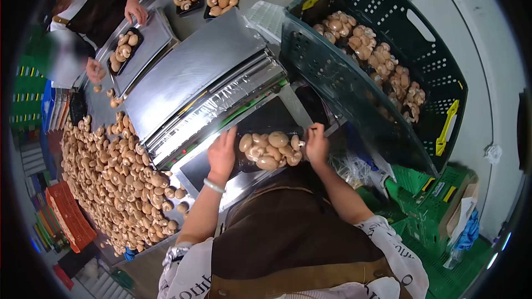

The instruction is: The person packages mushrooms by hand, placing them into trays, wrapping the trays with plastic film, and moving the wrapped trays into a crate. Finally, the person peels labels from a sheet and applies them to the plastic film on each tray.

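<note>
A black tray of brown mushrooms [267, 163] lies crosswise in front of me, over the near plate of a metal film-wrapping machine [191, 83]. A shine over the mushrooms looks like clear film. My left hand [223, 154], with a pale band at its wrist, is closed on the tray's left end. At the right end my right hand [316, 145] grips the tray or its film; which of these the fingers pinch is not clear. Crinkled clear film [221, 99] lies along the machine's roller, just beyond the tray.
A dark green crate [354, 86] with wrapped mushroom packs stands at the right. Loose mushrooms [122, 188] are heaped on the left. Across the table, a person's hands [134, 10] are by another filled tray [123, 50]. Several filled trays [221, 1] sit at the back.
</note>
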The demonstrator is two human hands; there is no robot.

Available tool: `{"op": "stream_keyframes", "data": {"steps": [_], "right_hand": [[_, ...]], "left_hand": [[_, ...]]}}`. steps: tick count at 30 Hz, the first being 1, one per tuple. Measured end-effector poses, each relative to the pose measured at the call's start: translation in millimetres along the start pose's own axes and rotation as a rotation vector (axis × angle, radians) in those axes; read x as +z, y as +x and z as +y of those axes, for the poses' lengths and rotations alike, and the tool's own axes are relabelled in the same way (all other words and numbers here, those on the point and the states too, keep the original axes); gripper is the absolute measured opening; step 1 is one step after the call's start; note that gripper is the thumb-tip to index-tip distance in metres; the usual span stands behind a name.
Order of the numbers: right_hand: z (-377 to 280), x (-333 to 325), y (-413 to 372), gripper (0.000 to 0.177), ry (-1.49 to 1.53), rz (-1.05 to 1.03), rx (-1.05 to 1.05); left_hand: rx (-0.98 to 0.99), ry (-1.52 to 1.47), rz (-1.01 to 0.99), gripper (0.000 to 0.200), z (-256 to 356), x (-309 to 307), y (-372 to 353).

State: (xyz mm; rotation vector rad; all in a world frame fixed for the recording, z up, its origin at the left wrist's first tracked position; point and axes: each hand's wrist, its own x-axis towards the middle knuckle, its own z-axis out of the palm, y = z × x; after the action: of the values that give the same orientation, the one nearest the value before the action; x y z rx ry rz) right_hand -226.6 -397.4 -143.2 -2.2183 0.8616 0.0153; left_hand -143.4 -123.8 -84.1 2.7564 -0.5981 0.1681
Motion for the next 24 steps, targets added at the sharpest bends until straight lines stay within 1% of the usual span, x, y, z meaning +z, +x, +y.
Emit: {"op": "stream_keyframes", "data": {"steps": [1,2,3,4,5,6,8,9,11,12,14,15,16,17,18,19,20,22,24], "right_hand": [[7,18,-3,0.029,0.447,-0.051,0.178],[14,36,-5,0.038,0.9,-0.092,0.349],[22,54,-16,0.054,1.094,-0.11,0.318],[20,39,-44,0.051,1.378,-0.386,0.624],[8,24,-59,0.049,1.489,-0.561,0.662],[-9,6,-72,0.047,1.556,-0.727,0.65],[-48,-38,-90,0.044,1.612,-1.023,0.566],[-68,-61,-96,0.042,1.614,-1.149,0.513],[-106,-101,-100,0.039,1.588,-1.365,0.384],[-122,-118,-101,0.038,1.571,-1.443,0.323],[-149,-143,-92,0.035,1.496,-1.535,0.195],[-159,-151,-82,0.034,1.427,-1.52,0.166],[-162,-162,-63,0.033,1.253,-1.43,0.152],[-158,-169,-43,0.032,0.993,-1.299,0.159],[-138,-167,-4,0.032,0.348,-1.17,0.09],[-159,-195,6,0.033,0.102,-0.889,-0.305],[-174,-229,10,0.042,0.279,-0.856,-0.334],[-192,-242,-8,0.058,0.495,-0.961,-0.693],[-226,-239,-24,0.071,-0.055,-0.992,-0.844]], "left_hand": [[0.109,-0.055,0.003,0.045,9,0,12],[-0.006,-0.188,-0.016,0.045,13,4,12],[-0.117,-0.321,-0.032,0.046,14,11,14],[-0.23,-0.455,-0.049,0.046,18,16,18],[-0.641,-1.303,-0.196,0.05,30,-1,28],[-0.285,-1.253,-0.131,0.053,44,0,20],[-0.471,-1.703,-0.289,0.031,82,-38,19],[-0.581,-1.801,-0.306,0.026,94,-52,19],[-0.263,-1.654,-0.303,0.014,110,-80,20],[-0.126,-1.798,-0.324,0.015,111,-90,23],[-0.016,-2.018,-0.443,0.022,127,-112,29],[0.02,-1.916,-0.549,0.038,132,-124,24],[-0.156,-1.946,-0.878,0.057,142,-160,37],[-0.226,-2.202,-1.081,0.067,147,-148,38],[-0.221,-2.076,-1.105,0.059,151,-148,44],[-0.215,-1.951,-1.115,0.052,154,-148,51],[-0.208,-1.826,-1.129,0.045,156,-148,59],[-0.184,-1.744,-1.136,0.041,153,-144,65],[-0.186,-1.695,-1.085,0.036,146,-131,70]]}}
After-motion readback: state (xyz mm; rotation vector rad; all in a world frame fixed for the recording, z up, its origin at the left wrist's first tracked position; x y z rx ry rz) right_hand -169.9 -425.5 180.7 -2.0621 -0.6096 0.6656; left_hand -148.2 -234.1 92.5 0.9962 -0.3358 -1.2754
